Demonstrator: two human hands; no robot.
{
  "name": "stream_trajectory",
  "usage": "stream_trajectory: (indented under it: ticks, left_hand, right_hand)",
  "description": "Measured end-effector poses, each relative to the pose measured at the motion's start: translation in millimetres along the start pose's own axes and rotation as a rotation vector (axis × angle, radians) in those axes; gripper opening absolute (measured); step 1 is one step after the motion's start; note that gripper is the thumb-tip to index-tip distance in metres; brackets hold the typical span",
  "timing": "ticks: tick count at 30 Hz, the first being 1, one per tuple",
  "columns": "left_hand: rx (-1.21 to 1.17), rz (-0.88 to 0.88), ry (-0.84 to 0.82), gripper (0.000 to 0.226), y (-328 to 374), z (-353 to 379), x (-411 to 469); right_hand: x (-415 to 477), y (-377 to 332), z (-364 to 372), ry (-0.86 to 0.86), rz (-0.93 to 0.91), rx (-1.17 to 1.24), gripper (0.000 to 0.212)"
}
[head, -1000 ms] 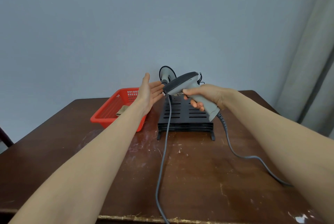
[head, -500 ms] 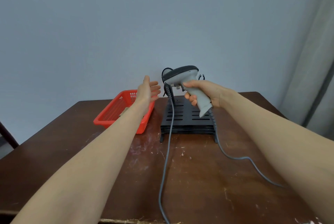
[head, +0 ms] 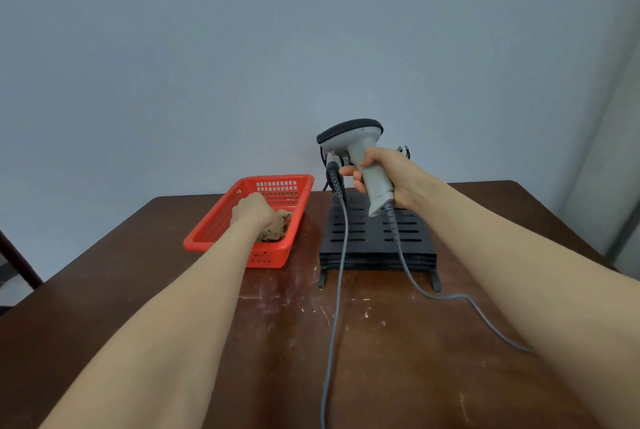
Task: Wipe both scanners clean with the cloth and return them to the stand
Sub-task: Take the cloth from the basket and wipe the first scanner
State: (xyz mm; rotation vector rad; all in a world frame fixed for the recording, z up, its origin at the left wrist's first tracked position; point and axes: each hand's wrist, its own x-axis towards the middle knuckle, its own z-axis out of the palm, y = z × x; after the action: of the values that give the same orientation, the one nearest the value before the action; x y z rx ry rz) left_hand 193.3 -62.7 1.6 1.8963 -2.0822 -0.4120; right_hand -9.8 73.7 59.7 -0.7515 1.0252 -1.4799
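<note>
Broadly, the work is judged to be at its early part. A brown table (head: 131, 255) with pale scratches fills the lower half of the view. On it a black slotted stand (head: 370, 241) is placed at the middle, and a red basket (head: 266, 257) is set just beside it on the left.

A grey scanner (head: 356, 141) with a dark top is held upright above the stand, apart from it. Its handle is gripped by the right hand (head: 391, 176), with the fingers wrapped round it. The left hand (head: 252, 212) is lowered into the basket and rests on the cloth (head: 277, 229), which lies crumpled at the near right corner.

No wiping is seen yet, since the cloth is not out of the basket and does not touch the scanner. So one scanner is taken up, and what is left seems to be almost everything: the cloth must be lifted, both scanners wiped, and both put back.

Some things cannot be made out well. The fingers of the left hand are hidden under its back, so it cannot be told if the cloth is already pinched. The second scanner (head: 331, 162) is mostly covered by the first one; only a small part behind it is visible. Two grey cables (head: 341, 273) run over the stand, and both are cut off lower down in the view.
</note>
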Motion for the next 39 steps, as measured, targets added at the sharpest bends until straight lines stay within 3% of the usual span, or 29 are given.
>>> stream_trajectory:
  ticks: [5,13,16,20,25,29,36,39]
  left_hand:
    - [0.060,-0.097,-0.137,0.068,-12.3,19.3,33.8]
    - [0.131,-0.088,-0.120,0.040,-11.8,28.8,46.2]
    - [-0.022,-0.141,-0.070,0.027,-7.4,25.7,46.7]
    - [-0.418,-0.130,0.142,0.041,6.6,12.4,36.1]
    - [-0.790,-0.001,0.401,0.035,43.4,-26.3,-3.7]
    - [-0.962,0.180,0.478,0.031,74.0,-47.4,-47.8]
    - [-0.794,0.703,0.584,0.029,121.9,-46.8,-106.8]
    - [-0.696,0.844,0.649,0.021,139.4,-36.8,-121.9]
  right_hand:
    - [11.7,2.6,-9.3,0.016,-0.002,-0.090,0.026]
    - [17.5,7.5,-27.9,0.073,-0.006,-0.125,0.025]
    - [13.7,6.4,-30.5,0.085,0.000,-0.125,0.020]
    - [7.6,3.2,-34.4,0.077,0.002,-0.054,0.032]
    - [-8.5,-2.1,-36.8,0.042,0.004,0.057,0.039]
    - [-24.7,-5.5,-39.1,0.032,0.003,0.187,0.042]
    - [-43.9,-4.3,-40.0,0.141,0.000,0.160,0.042]
    - [-48.8,-3.1,-38.4,0.152,-0.013,0.154,0.044]
